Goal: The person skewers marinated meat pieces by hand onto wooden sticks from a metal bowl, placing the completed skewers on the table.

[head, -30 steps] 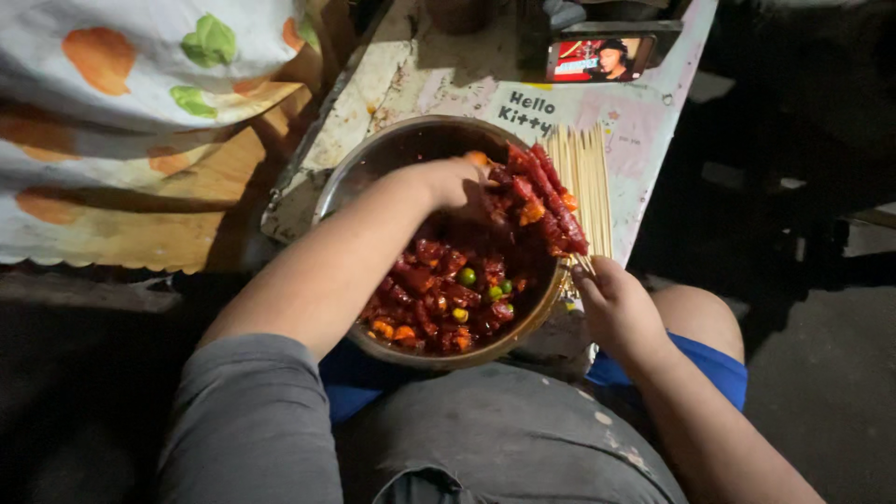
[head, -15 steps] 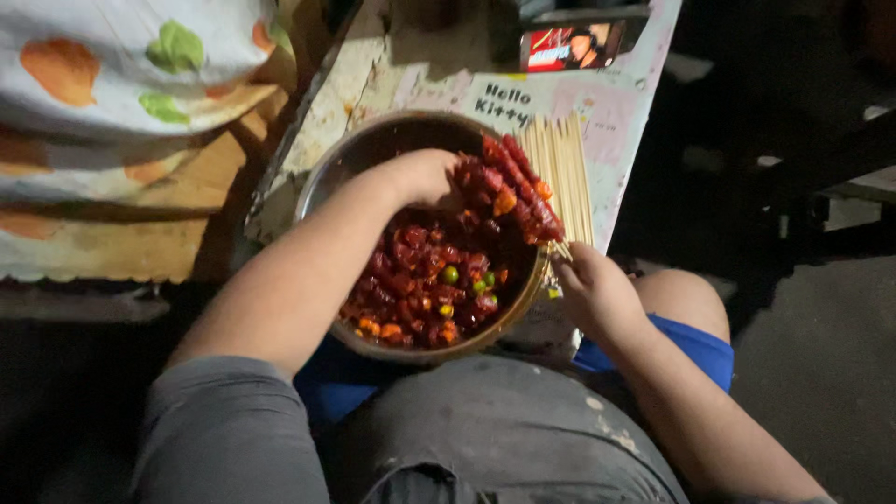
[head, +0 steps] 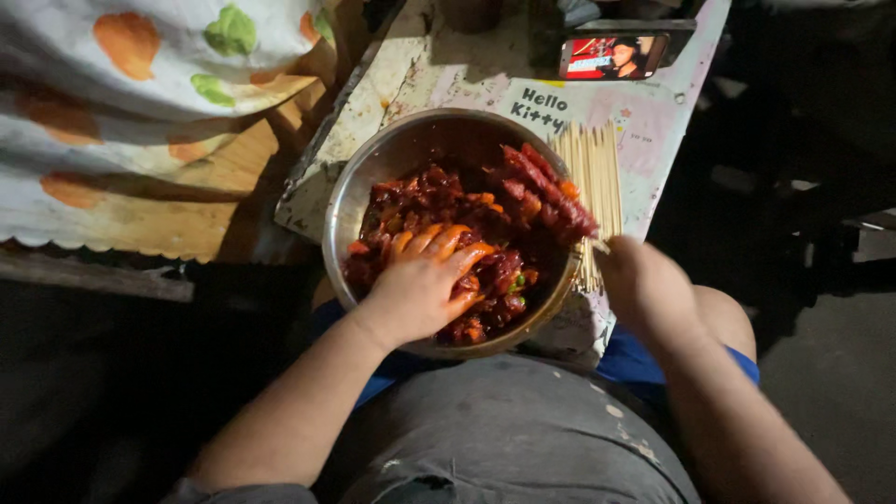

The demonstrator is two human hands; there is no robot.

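Observation:
A metal bowl (head: 373, 168) full of red marinated meat pieces (head: 425, 201) rests on a small worn table. My left hand (head: 425, 285) lies in the meat, fingers spread and coated in orange sauce. My right hand (head: 644, 285) grips the bare end of a wooden skewer (head: 551, 191) loaded with meat, which lies across the bowl's right rim. A bundle of bare wooden skewers (head: 597, 177) lies on the table just right of the bowl.
A phone (head: 611, 56) with a lit screen leans at the table's (head: 420, 75) far edge. A cloth with orange and green shapes (head: 159, 75) covers a surface at the left. My lap is right below the bowl. Dark floor lies to the right.
My left hand has come back from the loaded skewer's upper part and sunk into the meat near the bowl's front. My right hand stays on the skewer's end.

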